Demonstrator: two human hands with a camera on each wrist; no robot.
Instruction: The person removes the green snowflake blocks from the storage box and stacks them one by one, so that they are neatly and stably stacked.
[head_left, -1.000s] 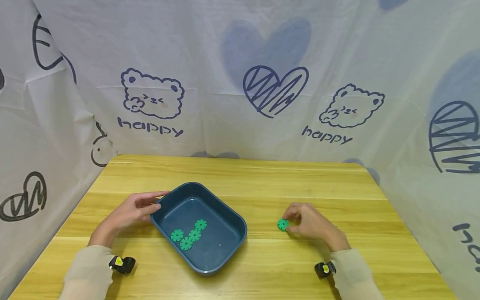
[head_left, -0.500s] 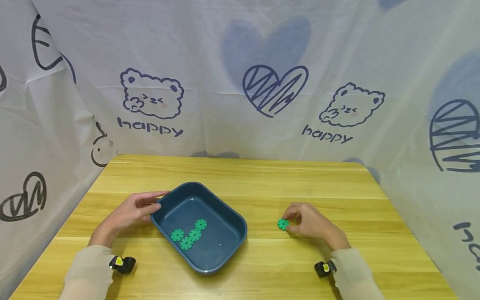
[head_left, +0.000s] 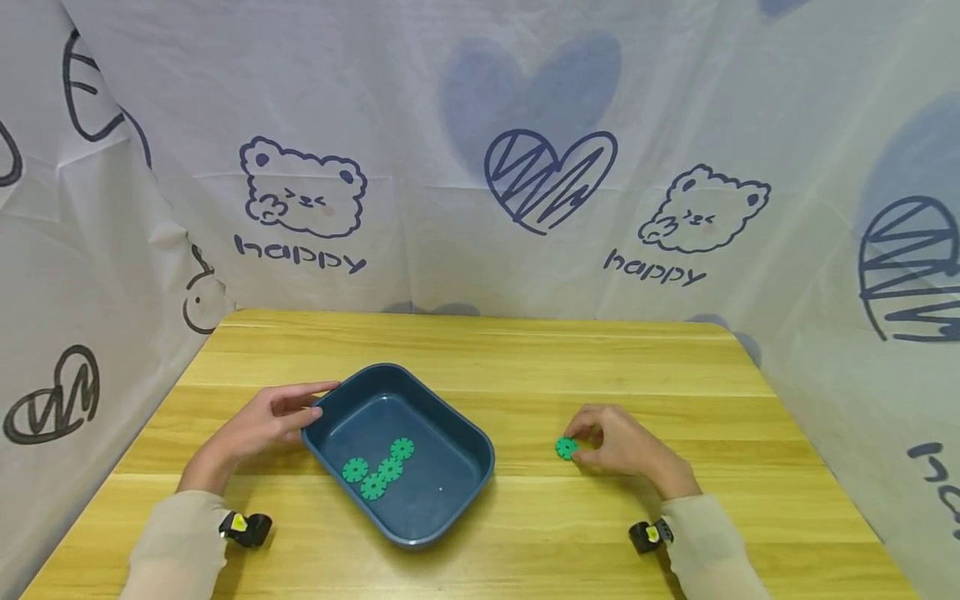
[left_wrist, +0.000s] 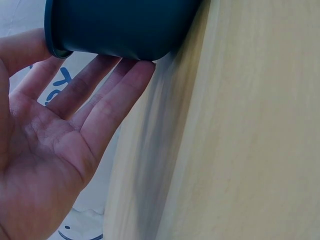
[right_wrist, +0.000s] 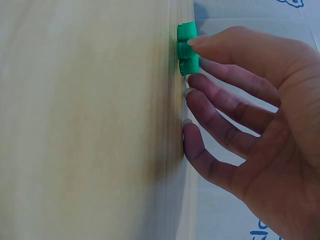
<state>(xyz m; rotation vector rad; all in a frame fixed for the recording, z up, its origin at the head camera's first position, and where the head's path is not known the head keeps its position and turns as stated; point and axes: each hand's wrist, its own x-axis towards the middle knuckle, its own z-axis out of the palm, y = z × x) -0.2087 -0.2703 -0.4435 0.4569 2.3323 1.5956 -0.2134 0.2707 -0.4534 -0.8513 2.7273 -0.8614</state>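
A dark blue rectangular basin (head_left: pixel 416 533) stands turned at an angle on the table, left of the middle. My left hand (head_left: pixel 262 421) holds its left corner, thumb over the rim and other fingers against the outer wall; the left wrist view shows those fingers (left_wrist: pixel 117 107) under the basin wall (left_wrist: pixel 125 30). Several green notched plastic discs (head_left: pixel 373 487) lie on the basin floor, some overlapping. Right of the basin, my right hand (head_left: pixel 618 442) pinches a green notched disc (head_left: pixel 566 448) between thumb and fingers, low at the tabletop. Edge-on in the right wrist view, the green piece (right_wrist: pixel 187 49) looks thick and ridged.
The wooden table (head_left: pixel 600 550) has its back edge against a white cloth (head_left: pixel 435 250) printed with bears and hearts. Cloth also hangs at both sides. Each wrist wears a small black camera, one on the left (head_left: pixel 247 529) and one on the right (head_left: pixel 647 538).
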